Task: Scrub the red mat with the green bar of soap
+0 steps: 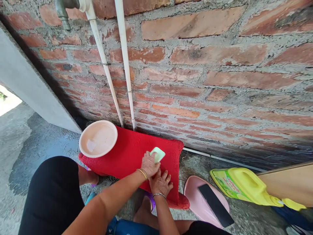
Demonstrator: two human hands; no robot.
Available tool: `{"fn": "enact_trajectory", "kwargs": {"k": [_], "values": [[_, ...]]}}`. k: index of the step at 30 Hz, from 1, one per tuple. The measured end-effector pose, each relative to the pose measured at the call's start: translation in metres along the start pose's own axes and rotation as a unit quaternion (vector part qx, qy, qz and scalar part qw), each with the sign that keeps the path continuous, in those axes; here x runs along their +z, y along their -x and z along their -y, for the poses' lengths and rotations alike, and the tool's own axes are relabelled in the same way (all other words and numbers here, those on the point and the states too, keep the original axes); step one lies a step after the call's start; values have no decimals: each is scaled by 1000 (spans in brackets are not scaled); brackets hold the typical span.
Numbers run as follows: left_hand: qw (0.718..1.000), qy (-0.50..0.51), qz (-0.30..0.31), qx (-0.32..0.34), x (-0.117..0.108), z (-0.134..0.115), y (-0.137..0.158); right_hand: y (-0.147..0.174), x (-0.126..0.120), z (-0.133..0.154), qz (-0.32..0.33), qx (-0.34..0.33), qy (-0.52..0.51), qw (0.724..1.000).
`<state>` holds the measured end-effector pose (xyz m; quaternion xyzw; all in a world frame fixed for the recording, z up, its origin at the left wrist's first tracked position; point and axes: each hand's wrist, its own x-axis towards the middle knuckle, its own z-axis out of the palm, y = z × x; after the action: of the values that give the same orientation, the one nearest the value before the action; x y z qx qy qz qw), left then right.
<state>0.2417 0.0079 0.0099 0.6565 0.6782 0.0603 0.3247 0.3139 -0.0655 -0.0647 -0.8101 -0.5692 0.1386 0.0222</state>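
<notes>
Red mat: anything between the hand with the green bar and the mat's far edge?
Nothing visible. The left hand holds the green bar on the red mat; the basin sits at its left corner.

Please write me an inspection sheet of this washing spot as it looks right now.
Surface: rough concrete floor, darker patches on it.
Job's things: red mat flat on the floor against the brick wall; pale green bar on the mat.
Clutter: pink basin with water on the mat's corner; pink scoop; yellow jug lying on its side; wooden board.
Hands: left hand grips the bar; right hand pressed flat on the mat.
Cables: nothing seen; two white pipes run down the wall.
Surroundings: tap above, grey wall at left.
</notes>
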Motion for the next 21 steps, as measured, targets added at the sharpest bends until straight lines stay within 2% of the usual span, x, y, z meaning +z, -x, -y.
{"fn": "enact_trajectory", "kwargs": {"k": [3, 6, 8, 10, 13, 16, 19, 21], "values": [[987, -9, -83, -139, -33, 44, -18, 3, -10, 8, 35, 14, 52, 998], [958, -17, -157, -240, -58, 80, -30, 3, -17, 10, 47, 10, 67, 997], [943, -18, -184, -278, -64, 91, -34, 3, -19, 10, 51, 8, 70, 996], [941, -18, -184, -285, -61, 87, -36, 3, -19, 11, 54, 11, 71, 996], [965, -23, -134, -223, -38, 58, -32, 3, -17, 10, 47, 15, 70, 996], [994, -25, -50, -94, -5, 16, -17, 2, -8, 5, 12, 9, 65, 998], [998, -36, 35, 47, 23, -17, 3, -2, 3, -5, -13, -20, 35, 999], [988, -42, 64, 132, 33, -26, 12, -4, 8, -8, -9, -41, -13, 999]]}}
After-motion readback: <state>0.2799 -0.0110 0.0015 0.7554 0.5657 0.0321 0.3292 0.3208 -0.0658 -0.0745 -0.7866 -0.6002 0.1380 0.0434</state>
